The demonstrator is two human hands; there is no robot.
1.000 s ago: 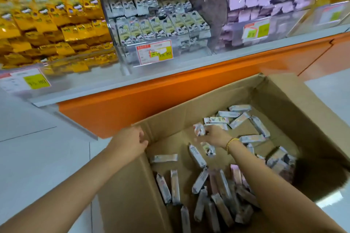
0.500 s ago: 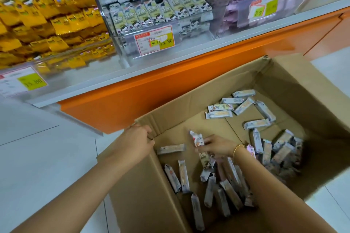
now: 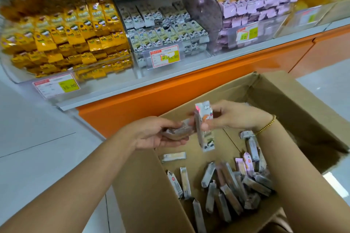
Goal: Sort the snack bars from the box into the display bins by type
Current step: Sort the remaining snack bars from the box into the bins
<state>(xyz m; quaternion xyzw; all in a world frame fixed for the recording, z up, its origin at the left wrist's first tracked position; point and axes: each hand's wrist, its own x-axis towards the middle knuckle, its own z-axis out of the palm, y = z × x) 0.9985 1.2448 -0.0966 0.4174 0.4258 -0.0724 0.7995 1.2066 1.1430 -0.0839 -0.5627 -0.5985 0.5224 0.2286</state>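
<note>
The box (image 3: 295,104) stands before the shelf (image 3: 189,72), with loose bars (image 3: 227,185) lying in its near part. On the shelf, left bin (image 3: 106,81), middle bin (image 3: 195,56) and right bin (image 3: 272,30) sit side by side. Above the box, a stack (image 3: 176,131) in the left hand (image 3: 151,134) sits just left of the bar (image 3: 205,138) in the right hand (image 3: 233,117).

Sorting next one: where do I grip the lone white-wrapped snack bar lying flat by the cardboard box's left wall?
Probably pinch the white-wrapped snack bar across its long edges at mid-length, reaching straight down: it lies flat, apart from the other bars, one end close to the cardboard box wall.
</note>
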